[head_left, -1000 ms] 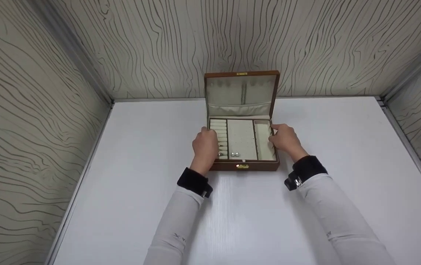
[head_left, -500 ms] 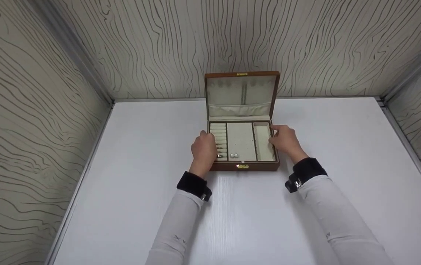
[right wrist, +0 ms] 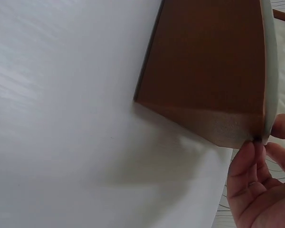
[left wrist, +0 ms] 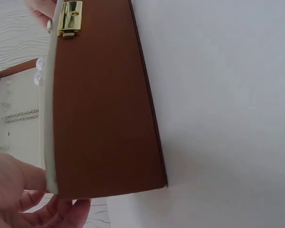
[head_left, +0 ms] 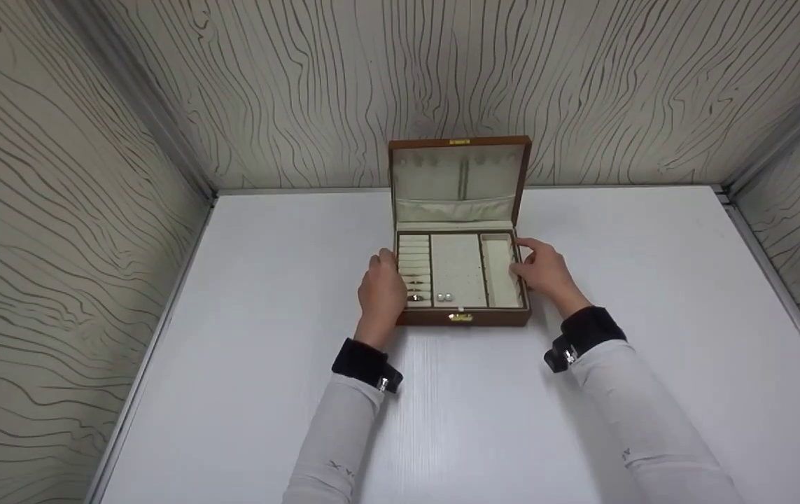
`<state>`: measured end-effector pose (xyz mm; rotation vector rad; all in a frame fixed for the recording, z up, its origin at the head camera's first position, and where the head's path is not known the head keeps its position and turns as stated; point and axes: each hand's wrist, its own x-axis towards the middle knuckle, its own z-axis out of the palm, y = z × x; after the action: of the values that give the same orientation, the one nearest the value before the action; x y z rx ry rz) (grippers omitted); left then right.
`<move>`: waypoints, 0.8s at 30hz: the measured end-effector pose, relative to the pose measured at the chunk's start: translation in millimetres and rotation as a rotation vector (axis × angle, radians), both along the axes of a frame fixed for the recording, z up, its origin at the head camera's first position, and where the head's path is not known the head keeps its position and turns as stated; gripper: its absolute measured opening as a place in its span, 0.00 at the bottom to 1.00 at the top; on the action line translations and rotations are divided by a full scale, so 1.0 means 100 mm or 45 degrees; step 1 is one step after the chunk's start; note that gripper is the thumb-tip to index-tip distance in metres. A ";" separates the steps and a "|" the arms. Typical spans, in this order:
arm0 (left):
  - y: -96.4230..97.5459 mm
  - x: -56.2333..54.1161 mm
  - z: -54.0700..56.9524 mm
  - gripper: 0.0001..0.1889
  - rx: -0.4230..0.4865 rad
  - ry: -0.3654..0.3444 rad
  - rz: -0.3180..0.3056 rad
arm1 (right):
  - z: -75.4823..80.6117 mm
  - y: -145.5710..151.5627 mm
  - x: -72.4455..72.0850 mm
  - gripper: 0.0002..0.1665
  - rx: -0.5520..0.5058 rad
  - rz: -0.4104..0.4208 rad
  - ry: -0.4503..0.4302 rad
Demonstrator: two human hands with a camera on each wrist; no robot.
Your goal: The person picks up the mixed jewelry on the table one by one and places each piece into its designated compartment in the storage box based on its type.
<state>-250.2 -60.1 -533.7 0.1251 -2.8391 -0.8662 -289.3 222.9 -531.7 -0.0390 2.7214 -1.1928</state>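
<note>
A brown jewelry box point(head_left: 427, 319) with its lid point(head_left: 434, 175) raised sits on the table. Inside, the cream tray point(head_left: 455, 259) lies about level with the rim. Ring rolls point(head_left: 413, 256) holding several rings line the left compartment, and two pearl earrings point(head_left: 445, 297) sit low in the middle panel. My left hand point(head_left: 381, 290) grips the left wall, thumb over the rim and fingers outside. On the right wall my right hand point(head_left: 546, 271) pinches the rim between thumb and fingers. A gold clasp point(left wrist: 70, 18) marks the front face.
The white table point(head_left: 288, 280) reaches out around the box. A wood-patterned wall point(head_left: 302, 91) rises close behind the lid, and another stands at the left. A silver chain point(left wrist: 21, 116) hangs inside the lid in the left wrist view.
The tray has settled slightly lower in the box. My left hand has slid a little outward and toward me, uncovering more of the ring rolls. The right hand stays nearly in place.
</note>
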 end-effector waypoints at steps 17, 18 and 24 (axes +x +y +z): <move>-0.30 -0.07 -0.15 0.18 0.797 -0.365 0.025 | 0.05 0.02 0.01 0.31 0.020 0.047 -0.005; -0.31 -0.08 -0.16 0.17 0.826 -0.375 0.019 | 0.07 0.03 0.00 0.30 0.026 0.050 -0.004; -0.32 -0.08 -0.18 0.17 0.900 -0.390 0.018 | 0.25 0.08 -0.06 0.28 -0.050 0.020 0.052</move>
<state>-258.6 -92.1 -552.0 0.3904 -2.6243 -1.9505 -295.2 230.7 -506.7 -0.0902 2.7269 -1.2550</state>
